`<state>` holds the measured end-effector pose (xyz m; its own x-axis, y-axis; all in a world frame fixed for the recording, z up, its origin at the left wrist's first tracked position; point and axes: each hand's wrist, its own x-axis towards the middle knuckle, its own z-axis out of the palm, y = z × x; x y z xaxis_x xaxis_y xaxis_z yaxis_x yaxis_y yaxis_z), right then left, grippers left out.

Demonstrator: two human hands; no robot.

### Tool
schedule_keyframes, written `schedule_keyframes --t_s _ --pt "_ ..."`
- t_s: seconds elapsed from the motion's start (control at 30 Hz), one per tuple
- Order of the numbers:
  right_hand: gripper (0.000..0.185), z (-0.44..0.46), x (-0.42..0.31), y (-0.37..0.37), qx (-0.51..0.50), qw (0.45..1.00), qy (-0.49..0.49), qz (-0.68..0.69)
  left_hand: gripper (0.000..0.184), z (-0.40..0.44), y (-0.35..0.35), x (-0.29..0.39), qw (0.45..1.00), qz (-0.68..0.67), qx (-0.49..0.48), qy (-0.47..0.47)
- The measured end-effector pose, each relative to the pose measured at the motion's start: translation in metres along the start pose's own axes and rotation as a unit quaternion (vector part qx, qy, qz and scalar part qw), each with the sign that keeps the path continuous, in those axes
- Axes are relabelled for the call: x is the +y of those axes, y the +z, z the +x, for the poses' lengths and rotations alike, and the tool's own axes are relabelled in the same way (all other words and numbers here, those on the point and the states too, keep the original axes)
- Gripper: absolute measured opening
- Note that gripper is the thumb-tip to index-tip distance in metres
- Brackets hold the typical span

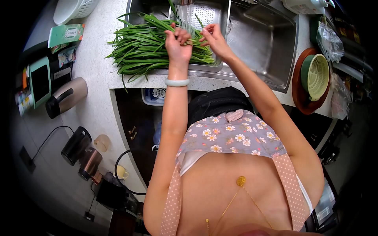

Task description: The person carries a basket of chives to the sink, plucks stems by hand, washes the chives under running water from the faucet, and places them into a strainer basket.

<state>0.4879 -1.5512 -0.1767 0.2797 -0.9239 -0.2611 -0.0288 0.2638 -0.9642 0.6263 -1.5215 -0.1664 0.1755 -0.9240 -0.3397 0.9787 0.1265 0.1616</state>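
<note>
Head view: left-hand (180, 41) fingers curled shut round some greens (138, 51); right-hand (213, 39) fingers nearly together beside them — can't tell if gripping. Greens heaped across left sink, leaves over the counter (94, 51), water (184, 16) running. Right side — pale colander (318, 76) nested in green bowl (305, 74), brown tray (298, 84) beneath.

Sink basin (271, 51): metal, smooth, with a satin sheen; desk (98, 51): pale, speckled, stone-like, low gloss; green stalks (138, 51): smooth, glossy; bangle (177, 83): smooth, polished; apron (240, 135): matt printed cloth; basket (75, 10): smooth white plastic; colander (321, 74): perforated plastic; bag (330, 41): clear, crinkled, glossy plastic; pendant (241, 181): textured, gold-coloured metal; jug (76, 92): metallic-looking body, soft sheen.
</note>
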Motion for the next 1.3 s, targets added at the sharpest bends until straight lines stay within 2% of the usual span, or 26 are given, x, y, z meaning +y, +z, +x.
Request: schedule_keyframes --t_s 0.07,0.1,0.17,0.23,0.27,0.37,0.4,0.5,0.53,0.57,0.63,0.67,0.77,0.8,0.83,0.9,1.0,1.1,1.13,1.27,1.3 --pt "0.025 0.031 0.039 -0.023 0.029 0.999 -0.002 -0.019 0.033 -0.006 0.026 0.017 0.998 -0.005 -0.056 0.009" --pt "0.027 0.052 0.057 -0.038 0.029 0.972 0.007 -0.234 0.032 -0.007 0.033 0.022 0.996 -0.025 -0.081 0.007" --pt "0.035 0.071 0.057 -0.034 0.027 0.899 0.023 -0.436 0.030 -0.004 0.023 0.022 0.985 0.169 0.020 0.019" --pt "0.040 0.090 0.080 -0.019 -0.004 0.870 0.008 -0.493 0.029 -0.008 0.001 0.017 0.985 0.134 0.090 -0.053" --pt "0.043 0.095 0.093 -0.011 -0.019 0.854 0.002 -0.520 0.028 -0.014 -0.007 0.015 0.987 0.108 0.101 -0.058" --pt "0.043 0.097 0.086 0.009 -0.062 0.850 0.129 -0.507 0.027 -0.026 -0.018 0.020 0.991 0.087 0.087 -0.054" --pt "0.040 0.099 0.087 0.008 -0.077 0.876 0.107 -0.464 0.026 -0.028 -0.018 0.022 0.989 0.090 0.103 -0.050" --pt "0.033 0.085 0.075 -0.014 0.079 0.839 -0.072 -0.534 0.025 -0.030 -0.017 0.027 0.992 0.075 0.094 -0.049" --pt "0.028 0.086 0.072 -0.023 0.008 0.850 -0.031 -0.526 0.025 -0.029 -0.016 0.026 0.993 0.075 0.084 -0.043" --pt "0.028 0.085 0.074 -0.027 -0.100 0.812 -0.012 -0.575 0.025 -0.030 -0.016 0.024 0.993 0.069 0.086 -0.041" --pt "0.028 0.085 0.081 -0.032 -0.305 0.699 0.023 -0.647 0.025 -0.028 -0.013 0.019 0.994 0.060 0.087 -0.036" --pt "0.025 0.080 0.086 -0.036 -0.288 0.705 -0.033 -0.647 0.026 -0.026 -0.015 0.019 0.994 0.059 0.079 -0.039" --pt "0.021 0.080 0.046 -0.034 -0.320 0.724 0.004 -0.611 0.026 -0.026 -0.014 0.020 0.993 0.071 0.082 -0.035" --pt "0.021 0.087 0.046 -0.042 -0.296 0.758 0.000 -0.581 0.026 -0.025 -0.015 0.022 0.994 0.070 0.077 -0.034" --pt "0.020 0.086 0.019 -0.047 -0.297 0.750 -0.027 -0.591 0.026 -0.025 -0.015 0.024 0.994 0.068 0.073 -0.034" --pt "0.017 0.083 -0.022 -0.062 -0.316 0.803 -0.033 -0.505 0.027 -0.024 -0.015 0.022 0.995 0.065 0.073 -0.031" --pt "0.025 0.074 -0.040 -0.066 -0.309 0.897 0.082 -0.304 0.027 -0.025 -0.010 0.017 0.992 0.062 0.104 -0.022" --pt "0.023 0.061 -0.071 -0.071 -0.295 0.915 0.113 -0.251 0.028 -0.028 -0.008 0.016 0.994 0.047 0.096 -0.037" --pt "0.023 0.057 -0.074 -0.072 -0.262 0.938 0.133 -0.182 0.030 -0.032 -0.005 0.012 0.992 0.062 0.112 -0.020" --pt "0.021 0.049 -0.073 -0.086 -0.146 0.974 0.062 -0.163 0.033 -0.047 0.002 -0.006 0.984 0.096 0.138 0.053" --pt "0.021 0.057 -0.067 -0.105 -0.192 0.970 0.047 -0.141 0.033 -0.047 0.002 -0.005 0.986 0.081 0.134 0.055"
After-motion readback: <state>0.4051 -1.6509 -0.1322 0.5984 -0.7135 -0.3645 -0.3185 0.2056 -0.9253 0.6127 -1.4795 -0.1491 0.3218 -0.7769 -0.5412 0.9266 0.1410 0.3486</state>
